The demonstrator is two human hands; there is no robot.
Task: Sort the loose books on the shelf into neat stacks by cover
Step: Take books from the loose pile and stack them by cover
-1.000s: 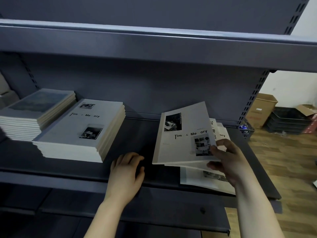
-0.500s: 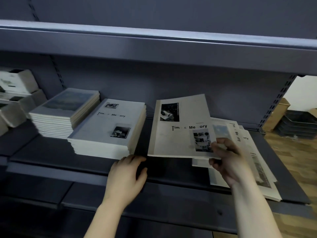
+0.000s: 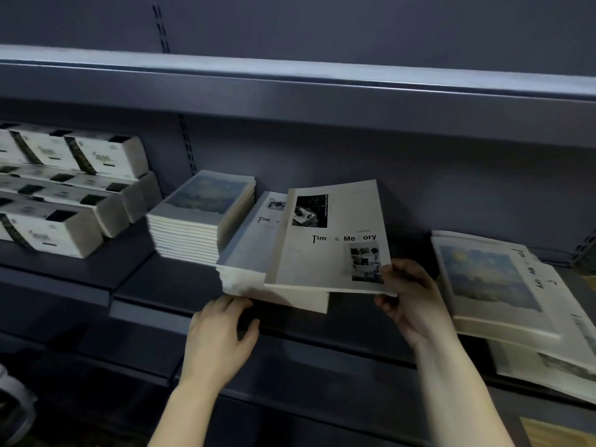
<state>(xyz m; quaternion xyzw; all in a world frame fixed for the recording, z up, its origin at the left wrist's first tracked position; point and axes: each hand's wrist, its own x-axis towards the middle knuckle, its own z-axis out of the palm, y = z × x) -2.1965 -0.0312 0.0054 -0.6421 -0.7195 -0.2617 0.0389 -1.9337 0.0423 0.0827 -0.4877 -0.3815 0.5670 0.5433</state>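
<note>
My right hand (image 3: pixel 411 300) grips the lower right corner of a white "Time & Memory" book (image 3: pixel 332 240), held tilted just over the matching white stack (image 3: pixel 245 262) in the middle of the dark shelf (image 3: pixel 167 285). My left hand (image 3: pixel 222 337) rests open on the shelf's front edge, fingertips at the stack's front. Left of that stack stands a neat stack with blue painted covers (image 3: pixel 203 217). At the right lies a loose pile of books (image 3: pixel 503 285), a blue-cover one on top, white ones fanned under it.
Several white boxed packs (image 3: pixel 64 188) are stacked at the far left of the shelf level. An upper shelf (image 3: pixel 290 88) overhangs closely above. A lower shelf edge (image 3: pixel 290 382) runs below my hands.
My right hand has carried the white book leftward from the loose pile to over the white stack. The view has swung left. My left hand stays at the shelf's front edge.
</note>
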